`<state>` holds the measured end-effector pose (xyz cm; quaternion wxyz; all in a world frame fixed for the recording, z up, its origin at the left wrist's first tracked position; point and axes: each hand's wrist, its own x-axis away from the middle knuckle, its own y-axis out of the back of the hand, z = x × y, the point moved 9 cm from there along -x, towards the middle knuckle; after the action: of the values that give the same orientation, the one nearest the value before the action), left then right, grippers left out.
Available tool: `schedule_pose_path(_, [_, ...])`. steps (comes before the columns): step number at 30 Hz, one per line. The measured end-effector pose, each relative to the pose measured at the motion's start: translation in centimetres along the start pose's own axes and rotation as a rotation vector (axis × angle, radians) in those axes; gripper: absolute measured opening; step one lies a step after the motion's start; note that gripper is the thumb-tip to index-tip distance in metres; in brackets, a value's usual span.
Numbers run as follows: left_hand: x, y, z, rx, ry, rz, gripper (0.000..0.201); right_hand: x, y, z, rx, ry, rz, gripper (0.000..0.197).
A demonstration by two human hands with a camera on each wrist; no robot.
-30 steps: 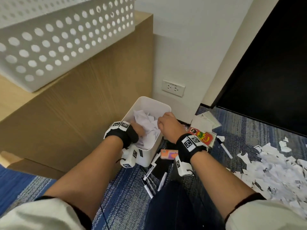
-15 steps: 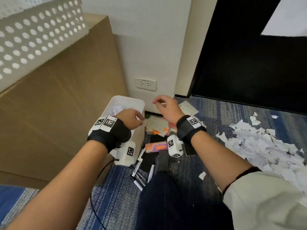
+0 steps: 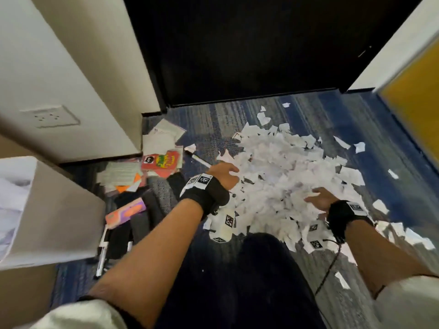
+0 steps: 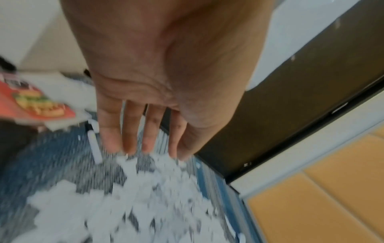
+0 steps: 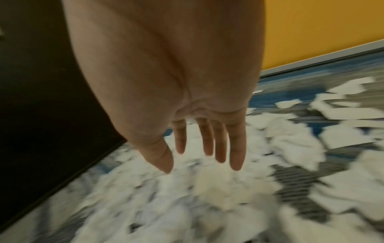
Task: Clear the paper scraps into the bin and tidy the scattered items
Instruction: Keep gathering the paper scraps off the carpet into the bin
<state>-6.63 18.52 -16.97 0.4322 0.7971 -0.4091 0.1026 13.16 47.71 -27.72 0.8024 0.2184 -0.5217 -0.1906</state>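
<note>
Now, from the head view, our hands have left the bin [image 3: 54, 210] at the left and reach the paper scraps [image 3: 273, 176] heaped on the carpet [image 3: 209, 129]; left hand [image 3: 224, 173] at the heap's near-left edge, right hand [image 3: 319, 198] on its right, bare carpet beyond toward the dark door. Left wrist: grip wide, fingers [image 4: 133, 128] straight over torn white scraps [image 4: 145, 205]. Right wrist: grip wide too, fingers [image 5: 208, 138] spread above the blurred scraps [image 5: 207, 189].
</note>
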Motion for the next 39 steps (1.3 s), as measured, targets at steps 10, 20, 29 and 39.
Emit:
schedule_pose_path(10, [-10.2, -18.9, -2.4, 0.183, 0.268, 0.194, 0.104, -5.3, 1.5, -13.1, 0.151, -0.087, -0.031, 0.127])
schedule_pose_path(20, [-16.0, -23.9, -8.2, -0.402, -0.145, 0.181, 0.139, -5.3, -4.1, -8.4, -0.041, 0.22, -0.169, 0.104])
schedule_pose_path(29, [-18.7, -26.1, -12.6, -0.343, -0.225, 0.11, 0.028, -6.3, -4.4, -9.7, -0.073, 0.151, -0.213, 0.103])
schedule_pose_path(39, [-15.0, -18.7, -8.7, -0.056, -0.086, -0.106, 0.02, -5.4, -4.1, -9.1, -0.136, 0.238, -0.229, 0.126])
